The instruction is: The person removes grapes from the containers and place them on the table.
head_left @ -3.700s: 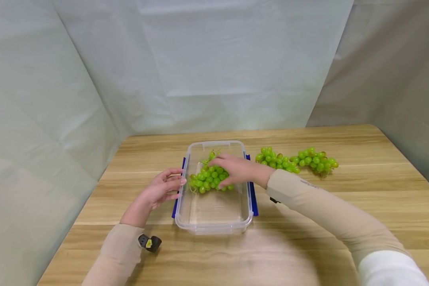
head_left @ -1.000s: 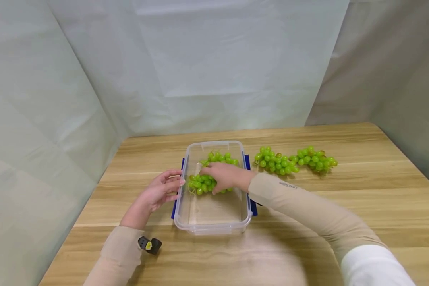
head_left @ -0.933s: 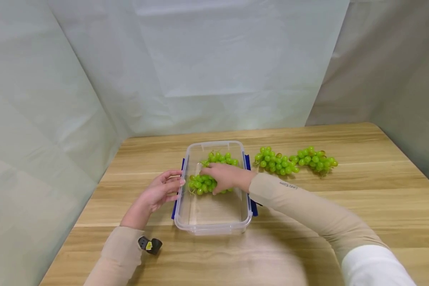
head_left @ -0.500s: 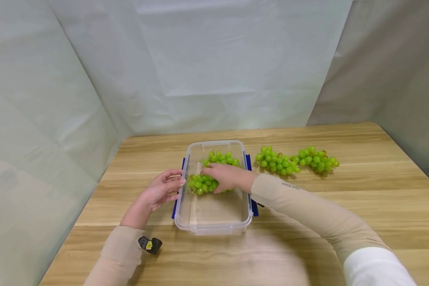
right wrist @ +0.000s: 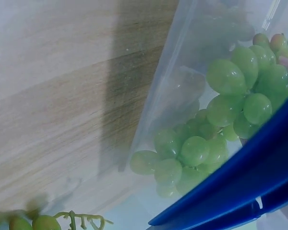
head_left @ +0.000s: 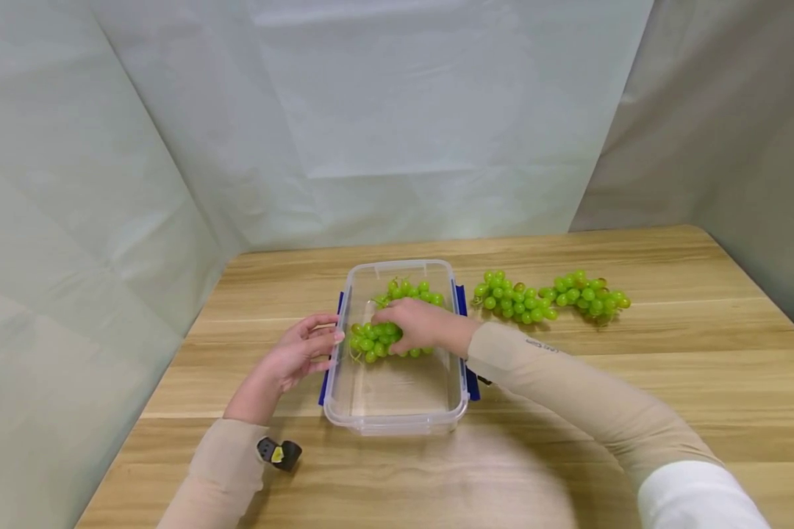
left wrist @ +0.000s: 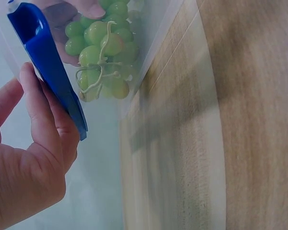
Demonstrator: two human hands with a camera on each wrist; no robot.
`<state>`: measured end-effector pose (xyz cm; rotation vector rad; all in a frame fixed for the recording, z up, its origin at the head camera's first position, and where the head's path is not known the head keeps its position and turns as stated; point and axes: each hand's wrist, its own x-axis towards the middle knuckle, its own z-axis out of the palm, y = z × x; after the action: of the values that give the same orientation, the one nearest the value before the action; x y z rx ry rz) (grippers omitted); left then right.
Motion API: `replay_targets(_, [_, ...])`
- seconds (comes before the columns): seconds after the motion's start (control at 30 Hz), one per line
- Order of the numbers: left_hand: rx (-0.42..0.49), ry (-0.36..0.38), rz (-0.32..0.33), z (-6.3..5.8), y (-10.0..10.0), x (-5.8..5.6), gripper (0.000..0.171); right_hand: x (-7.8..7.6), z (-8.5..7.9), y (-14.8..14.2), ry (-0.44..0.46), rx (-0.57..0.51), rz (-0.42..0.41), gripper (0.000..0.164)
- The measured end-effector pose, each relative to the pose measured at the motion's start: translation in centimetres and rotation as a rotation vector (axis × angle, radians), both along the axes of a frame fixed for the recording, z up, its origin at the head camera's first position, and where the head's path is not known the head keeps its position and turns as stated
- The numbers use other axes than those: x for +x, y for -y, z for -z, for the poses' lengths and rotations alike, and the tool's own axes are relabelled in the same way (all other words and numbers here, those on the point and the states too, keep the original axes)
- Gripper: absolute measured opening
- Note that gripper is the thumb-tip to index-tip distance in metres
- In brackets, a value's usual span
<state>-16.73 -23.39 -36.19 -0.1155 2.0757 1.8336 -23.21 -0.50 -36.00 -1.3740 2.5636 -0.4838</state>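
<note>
A clear plastic food container [head_left: 397, 422] with blue side latches [head_left: 471, 378] stands lidless on the table. Inside lie two bunches of green grapes: a rear bunch [head_left: 410, 291] and a front bunch [head_left: 373, 342]. My right hand [head_left: 418, 323] reaches in over the right rim and grips the front bunch, covering part of it. My left hand [head_left: 298, 351] rests against the container's left side, its fingers [left wrist: 41, 115] fairly straight and touching the left latch [left wrist: 53, 67]. In the right wrist view, grapes [right wrist: 225, 108] show through the container wall, with the right latch [right wrist: 240, 177] in front.
Two more bunches of green grapes, a nearer one [head_left: 512, 297] and a farther one [head_left: 589, 295], lie on the wooden table [head_left: 635, 382] right of the container. Pale cloth walls [head_left: 437, 132] enclose the table's back and sides.
Since the oldest frame, my right hand has moved a little left and nearer me, onto the front bunch, exposing more of the rear bunch. My left hand stays put.
</note>
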Motion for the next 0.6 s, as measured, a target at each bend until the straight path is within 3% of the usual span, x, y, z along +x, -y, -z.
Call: replay_targets(0.6, [0.016, 0.005, 0.006, 0.09, 0.09, -0.06, 0.058, -0.05, -0.36, -0.33, 0.026, -0.029, 0.040, 0.053])
